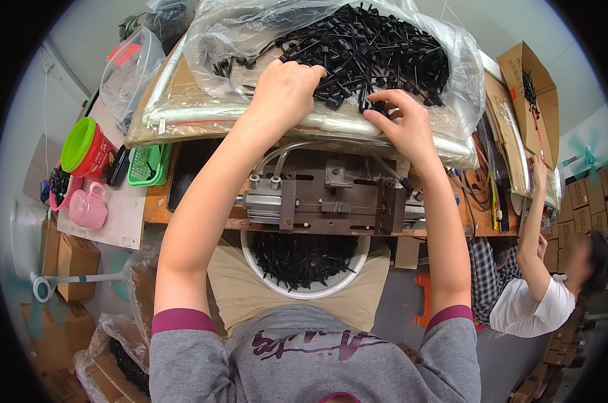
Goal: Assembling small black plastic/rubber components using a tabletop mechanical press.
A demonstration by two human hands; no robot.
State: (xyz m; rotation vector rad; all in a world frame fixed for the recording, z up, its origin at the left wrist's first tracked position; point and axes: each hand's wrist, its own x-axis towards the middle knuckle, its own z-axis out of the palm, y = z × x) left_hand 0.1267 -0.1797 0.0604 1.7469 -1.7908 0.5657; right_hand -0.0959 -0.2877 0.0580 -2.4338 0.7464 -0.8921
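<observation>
A heap of black plastic parts (pixel 378 50), with thin stems and small blocky ends, lies on a tray lined with clear plastic film (pixel 223 47). At the heap's near left edge is my left hand (pixel 287 91), knuckles up and fingers curled in. Its fingertips are hidden, so what they hold cannot be made out. My right hand (pixel 406 119) is at the near right edge of the heap, thumb and fingers closed around a black plastic part (pixel 379 107). Below both hands, a dark metal fixture (pixel 337 201) with cylinders and air hoses sits on the bench.
A white basket (pixel 248 258) of black parts rests between my legs. On the left stand a red bucket (pixel 92 151), a pink cup (pixel 89 207) and a green basket (pixel 149 164). A co-worker (pixel 532 302) at right reaches toward a cardboard box (pixel 532 101).
</observation>
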